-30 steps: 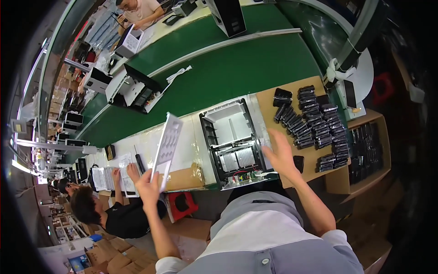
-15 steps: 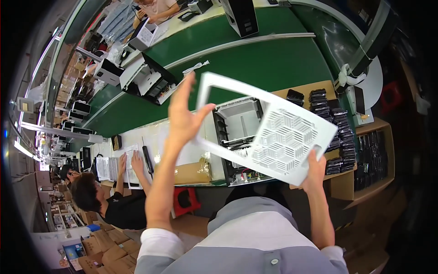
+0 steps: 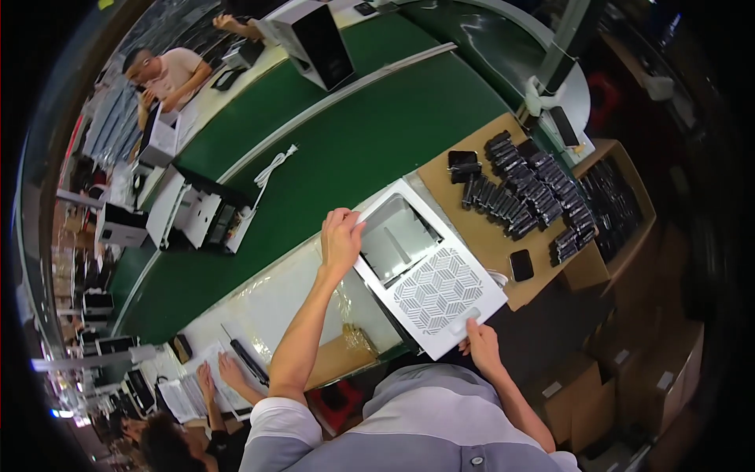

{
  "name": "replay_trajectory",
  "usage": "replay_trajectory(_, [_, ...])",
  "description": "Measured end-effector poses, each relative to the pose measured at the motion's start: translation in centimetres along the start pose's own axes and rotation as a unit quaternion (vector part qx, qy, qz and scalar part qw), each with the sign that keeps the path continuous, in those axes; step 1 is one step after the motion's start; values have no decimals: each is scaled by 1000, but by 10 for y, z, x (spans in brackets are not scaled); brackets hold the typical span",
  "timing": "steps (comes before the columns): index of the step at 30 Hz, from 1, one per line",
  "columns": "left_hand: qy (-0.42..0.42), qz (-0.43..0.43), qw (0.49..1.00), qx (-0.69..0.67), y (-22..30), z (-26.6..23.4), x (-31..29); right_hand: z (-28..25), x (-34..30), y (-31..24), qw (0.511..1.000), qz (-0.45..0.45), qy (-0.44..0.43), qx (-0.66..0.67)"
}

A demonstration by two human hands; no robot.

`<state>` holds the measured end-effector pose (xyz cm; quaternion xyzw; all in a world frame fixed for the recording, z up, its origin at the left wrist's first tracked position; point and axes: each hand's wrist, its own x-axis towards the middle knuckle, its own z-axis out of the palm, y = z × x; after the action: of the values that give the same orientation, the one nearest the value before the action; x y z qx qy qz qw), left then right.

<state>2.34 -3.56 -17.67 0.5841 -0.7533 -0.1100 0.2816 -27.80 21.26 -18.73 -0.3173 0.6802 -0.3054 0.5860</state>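
A white plastic front panel (image 3: 491, 293) lies over an open appliance housing (image 3: 397, 250) at the near edge of the bench. It has a rectangular opening at its far end and a slotted cube-pattern grille (image 3: 438, 291) at its near end. My left hand (image 3: 340, 240) is closed on the panel's left edge, beside the opening. At the near right corner, my right hand (image 3: 481, 346) grips the panel with the thumb on top; its other fingers are partly hidden. Through the opening shows the housing's pale tray-like inside. The panel covers most of the housing.
Cardboard (image 3: 448, 182) at the right carries many small black wrapped parts (image 3: 515, 185). Behind it stands a carton of black packets (image 3: 609, 204). On the green conveyor (image 3: 330, 161) are an opened unit (image 3: 200, 212) and a white cord (image 3: 271, 169). A co-worker's hands (image 3: 220, 376) rest on papers at left.
Both hands have lowered the tilted panel onto the housing. My left hand, spread beside the panel before, now closes on its left edge. The view has turned to the right.
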Motion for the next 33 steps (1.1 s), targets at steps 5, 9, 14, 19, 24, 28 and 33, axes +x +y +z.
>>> replay_trajectory(5, [-24, 0, 999, -44, -24, 15, 3, 30, -2, -1, 998, 63, 3, 13])
replay_trajectory(9, [-51, -12, 998, -27, -30, 8, 4, 36, -5, -12, 996, 82, 22, 14])
replay_trajectory(14, [-71, -2, 997, -4, -33, 6, 7, 36, -7, -16, 995, 93, 27, -7])
replay_trajectory(19, [-101, -3, 995, 1, -23, 7, 17, 30, -6, -12, 996, 86, 24, 5])
replay_trajectory(24, [-104, -13, 994, 13, -24, 3, 12, 28, -10, -17, 994, 109, -7, -6])
replay_trajectory(28, [-178, -30, 981, 74, -23, 4, 23, 26, -10, -19, 995, 97, -12, -15])
replay_trajectory(33, [-205, -6, 976, 73, 4, 33, 59, 26, -18, -32, 996, 58, 4, -69])
